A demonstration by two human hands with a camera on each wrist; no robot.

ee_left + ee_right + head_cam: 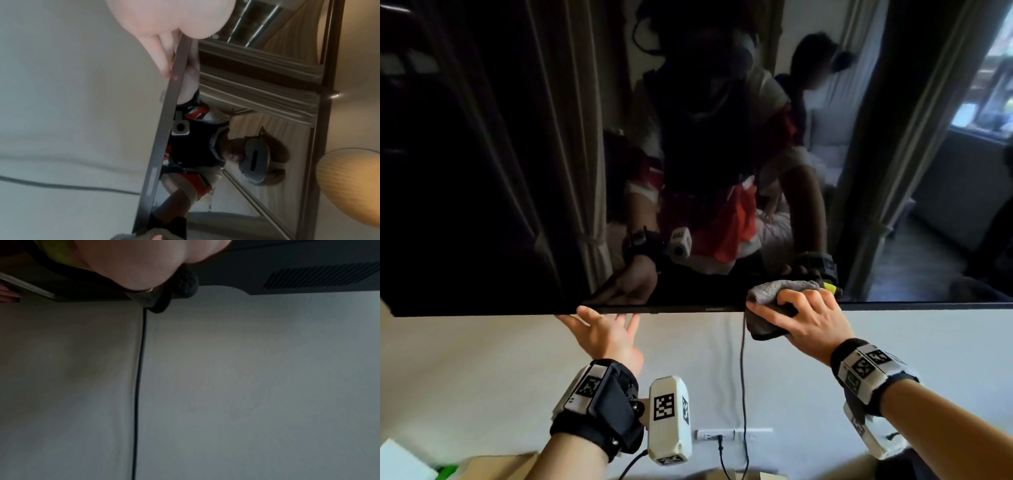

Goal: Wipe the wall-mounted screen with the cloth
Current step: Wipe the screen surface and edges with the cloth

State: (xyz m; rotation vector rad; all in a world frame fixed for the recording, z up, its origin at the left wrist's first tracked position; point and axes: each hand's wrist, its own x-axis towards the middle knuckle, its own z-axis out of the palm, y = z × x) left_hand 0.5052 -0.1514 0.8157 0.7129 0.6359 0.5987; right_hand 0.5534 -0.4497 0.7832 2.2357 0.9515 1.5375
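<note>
The black wall-mounted screen (517,171) fills the upper head view and reflects the room. My right hand (791,308) grips a folded grey cloth (767,291) and presses it on the screen's bottom edge, right of centre. My left hand (609,317) is at the same edge further left, with the thumb in front and straight fingers (160,53) behind the bezel (164,129). The cloth (144,233) shows at the bottom of the left wrist view. In the right wrist view my palm (133,259) covers most of the dark cloth (185,280) under the screen's back (308,264).
A black cable (742,377) hangs from the screen down the white wall (482,377) to a socket strip (732,435). A cardboard box (500,466) sits at the bottom left. A lampshade (349,186) stands beyond the screen's far side.
</note>
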